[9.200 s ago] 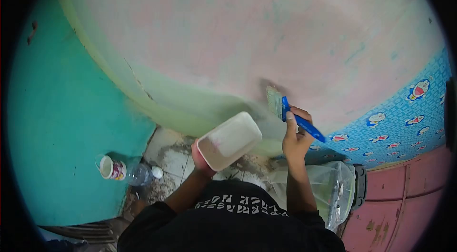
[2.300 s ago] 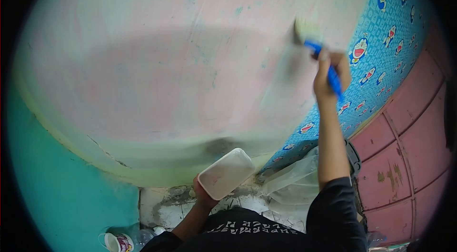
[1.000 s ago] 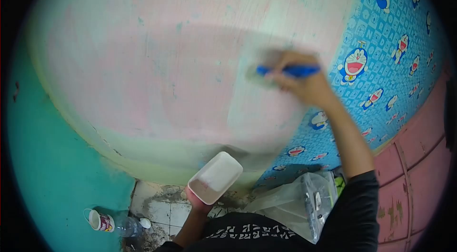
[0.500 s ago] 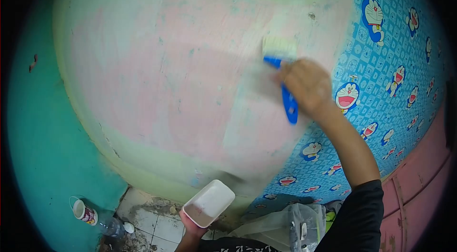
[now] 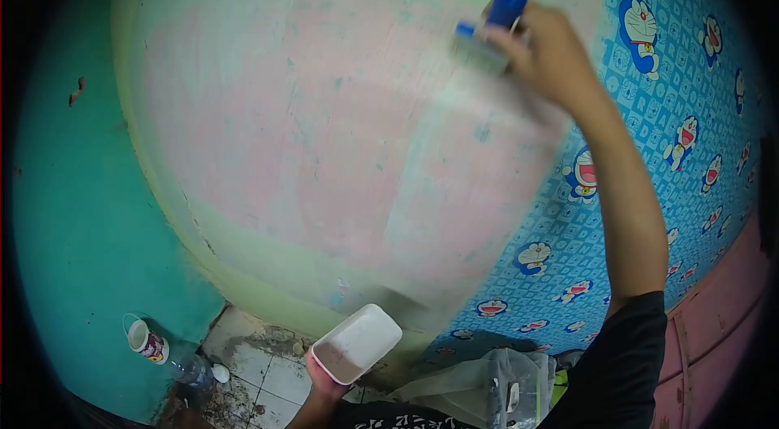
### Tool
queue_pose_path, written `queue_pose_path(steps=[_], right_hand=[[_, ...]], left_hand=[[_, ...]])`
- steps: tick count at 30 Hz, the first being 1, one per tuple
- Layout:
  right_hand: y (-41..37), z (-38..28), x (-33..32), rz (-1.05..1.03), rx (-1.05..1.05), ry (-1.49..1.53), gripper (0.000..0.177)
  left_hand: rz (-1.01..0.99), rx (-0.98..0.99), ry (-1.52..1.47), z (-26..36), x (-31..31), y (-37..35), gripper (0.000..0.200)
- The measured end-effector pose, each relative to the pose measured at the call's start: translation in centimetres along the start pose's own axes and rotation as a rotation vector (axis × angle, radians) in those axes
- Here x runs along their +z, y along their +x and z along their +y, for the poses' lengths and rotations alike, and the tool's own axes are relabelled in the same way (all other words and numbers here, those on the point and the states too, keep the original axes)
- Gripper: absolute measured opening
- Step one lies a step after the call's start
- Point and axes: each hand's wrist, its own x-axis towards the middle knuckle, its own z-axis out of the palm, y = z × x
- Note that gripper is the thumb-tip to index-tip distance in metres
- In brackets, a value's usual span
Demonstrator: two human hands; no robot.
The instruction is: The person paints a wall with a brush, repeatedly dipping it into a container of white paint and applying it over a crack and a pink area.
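My right hand [image 5: 540, 52] grips a wide paintbrush [image 5: 510, 3] by its blue handle, high on the wall. The handle points up and the pale bristles point down, blurred by motion, at or close to the wall surface. The wall [image 5: 341, 129] shows pink, whitish and light green patches with streaks and small bluish spots. Low in view, my left hand [image 5: 326, 380] holds a white rectangular tub [image 5: 357, 344] from its lower left side. Its open top faces me, with faint pinkish marks inside.
Blue cartoon wallpaper [image 5: 641, 129] covers the wall at right. A teal wall [image 5: 81, 210] stands at left. On the floor are a small bucket [image 5: 148, 341], a clear plastic bottle [image 5: 188, 368] and white tiles [image 5: 243, 360]. Clear plastic sheeting [image 5: 479, 380] lies at lower right.
My right hand has moved up the wall with the paintbrush. The brush has flipped from bristles up to bristles down. My left hand and the tub have hardly moved.
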Motion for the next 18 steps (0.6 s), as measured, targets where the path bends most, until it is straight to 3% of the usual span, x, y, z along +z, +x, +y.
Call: queue_pose_path(steps=[4, 7, 10, 11, 13, 15, 17, 18], right_hand=[[1.2, -0.3, -0.4, 0.379, -0.353, -0.111, 0.009], [-2.5, -0.8, 4.6, 0.293, -0.535, -0.323, 0.020], [-8.6, -4.2, 9.9, -0.014, -0.593, -0.172, 0.009], [-10.3, -4.8, 11.2, -0.122, -0.617, -0.081, 0.022], [-10.9, -5.6, 11.7, -0.288, -0.596, -0.017, 0.018], [-8.5, -2.8, 12.2, -0.005, -0.420, 0.176, 0.015], [-2.5, -3.1, 4.4, -0.300, 0.180, 0.051, 0.021], [-0.8, -1.2, 3.0, -0.075, 0.162, 0.201, 0.019]], left_hand=[[0.013, 0.015, 0.011, 0.0, 0.1, 0.2, 0.079], [0.035, 0.040, 0.027, 0.2, -0.4, 0.5, 0.078], [0.019, 0.045, 0.032, 0.6, -0.3, 0.4, 0.077], [0.009, 0.041, 0.033, 0.6, -0.2, 0.4, 0.077], [0.019, 0.055, 0.047, 0.6, -0.4, 0.8, 0.077], [0.037, 0.057, 0.029, 0.6, -1.2, 1.2, 0.078], [0.062, 0.053, -0.030, 0.6, -2.0, 1.7, 0.080], [0.060, 0.051, -0.031, 0.7, -1.9, 1.8, 0.080]])
